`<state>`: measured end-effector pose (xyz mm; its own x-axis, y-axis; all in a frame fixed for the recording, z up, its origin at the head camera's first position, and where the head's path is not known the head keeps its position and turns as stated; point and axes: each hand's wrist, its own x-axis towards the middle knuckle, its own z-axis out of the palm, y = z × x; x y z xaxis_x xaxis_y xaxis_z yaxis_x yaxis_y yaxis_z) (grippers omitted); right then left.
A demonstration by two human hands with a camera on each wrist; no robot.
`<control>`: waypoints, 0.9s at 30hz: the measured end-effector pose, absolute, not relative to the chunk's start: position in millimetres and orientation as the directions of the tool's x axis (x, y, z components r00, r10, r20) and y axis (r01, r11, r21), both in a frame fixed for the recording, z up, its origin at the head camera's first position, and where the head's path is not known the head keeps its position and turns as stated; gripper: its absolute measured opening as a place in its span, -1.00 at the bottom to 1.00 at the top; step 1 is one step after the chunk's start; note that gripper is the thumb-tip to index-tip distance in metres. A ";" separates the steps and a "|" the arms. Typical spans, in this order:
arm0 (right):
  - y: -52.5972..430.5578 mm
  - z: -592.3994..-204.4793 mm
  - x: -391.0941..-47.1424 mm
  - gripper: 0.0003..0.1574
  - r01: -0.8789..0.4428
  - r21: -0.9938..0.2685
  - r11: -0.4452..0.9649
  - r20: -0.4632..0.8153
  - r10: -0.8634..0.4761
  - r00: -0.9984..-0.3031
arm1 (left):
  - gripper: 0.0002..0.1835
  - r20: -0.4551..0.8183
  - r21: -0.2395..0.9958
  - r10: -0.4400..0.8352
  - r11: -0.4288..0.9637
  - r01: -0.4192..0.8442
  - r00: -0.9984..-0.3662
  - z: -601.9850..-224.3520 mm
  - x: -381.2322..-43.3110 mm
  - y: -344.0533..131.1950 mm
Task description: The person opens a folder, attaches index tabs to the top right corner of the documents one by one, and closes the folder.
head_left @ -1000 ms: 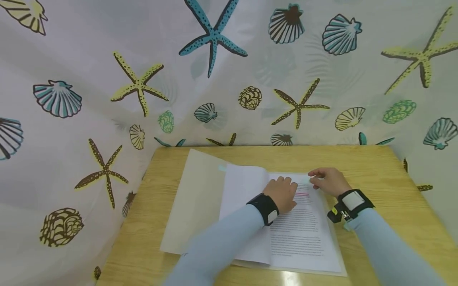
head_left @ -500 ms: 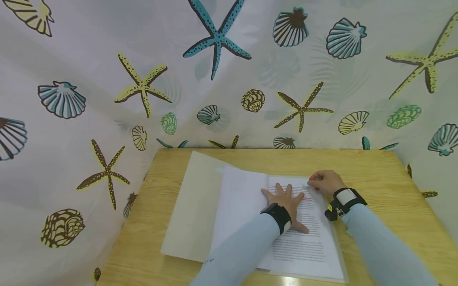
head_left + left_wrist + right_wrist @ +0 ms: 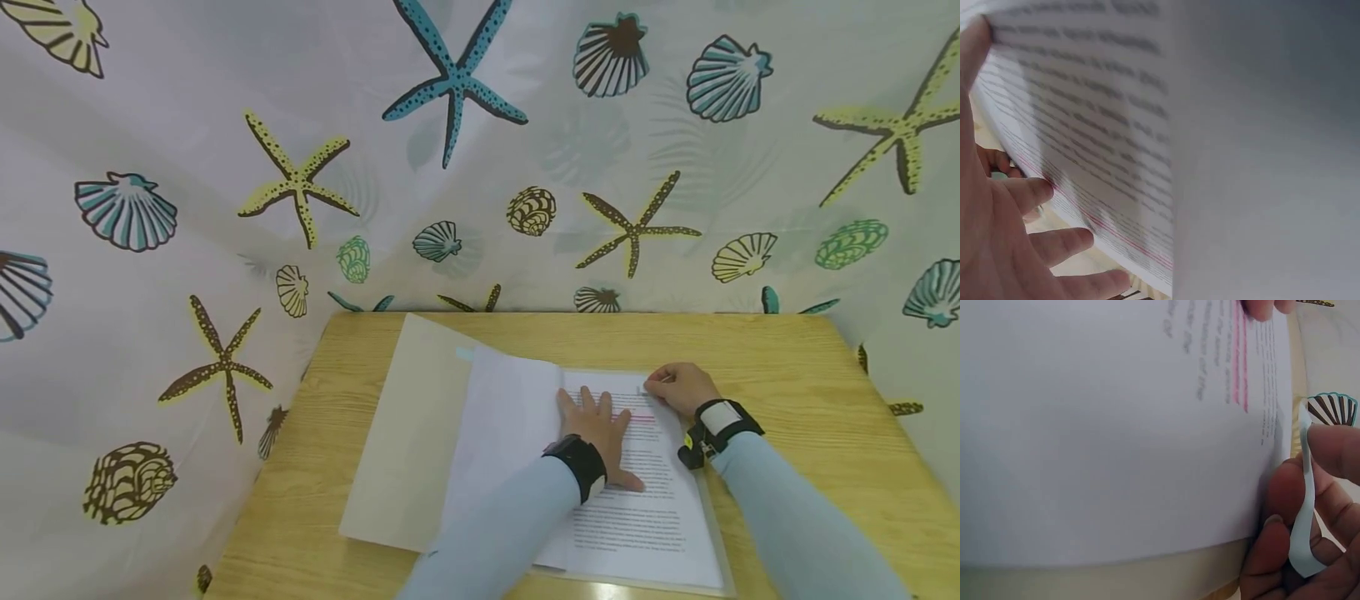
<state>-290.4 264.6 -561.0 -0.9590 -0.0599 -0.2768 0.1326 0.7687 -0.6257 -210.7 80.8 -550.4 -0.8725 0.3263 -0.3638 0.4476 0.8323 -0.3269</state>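
Note:
A stack of printed pages (image 3: 630,525) lies in an opened cream folder, with a pink line marked across the upper text. My left hand (image 3: 597,429) rests on the top sheet, fingers spread; its fingertips press the print in the left wrist view. At the page's upper right corner, my right hand (image 3: 684,388) pinches a pale blue strip of paper (image 3: 1304,525) between thumb and fingers. The right wrist view shows this strip curving down toward the palm, beside the sheet's edge.
A turned-over white sheet (image 3: 513,408) lies left of the printed page. The cream folder cover (image 3: 405,442) spreads farther left, with a pale blue tab (image 3: 465,354) near its top. All lie on a wooden table (image 3: 810,392), backed by a shell-patterned cloth (image 3: 465,200).
My left hand has flattened and spread its fingers on the page, shifting a little toward me. The right hand has come slightly left and down at the page corner.

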 end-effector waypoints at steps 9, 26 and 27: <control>265.2 -565.7 -294.0 -0.66 0.134 -0.615 0.777 -0.275 -0.053 -0.960 | 0.29 -0.394 -0.293 0.313 0.849 0.441 -0.864 -545.3 -201.6 77.1; 268.9 -566.6 -295.6 -0.63 0.107 -0.603 0.790 -0.238 -0.051 -0.970 | 0.31 -0.382 -0.312 0.321 0.838 0.448 -0.867 -563.1 -206.0 80.2; 269.1 -567.0 -295.7 -0.63 0.103 -0.601 0.792 -0.235 -0.052 -0.971 | 0.31 -0.382 -0.312 0.322 0.837 0.449 -0.866 -562.8 -205.8 80.3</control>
<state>-295.7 269.1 -567.0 -0.9705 -0.0520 -0.2352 0.1033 0.7923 -0.6013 -205.8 80.3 -562.8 -0.8663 0.3217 -0.3820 0.4486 0.8375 -0.3120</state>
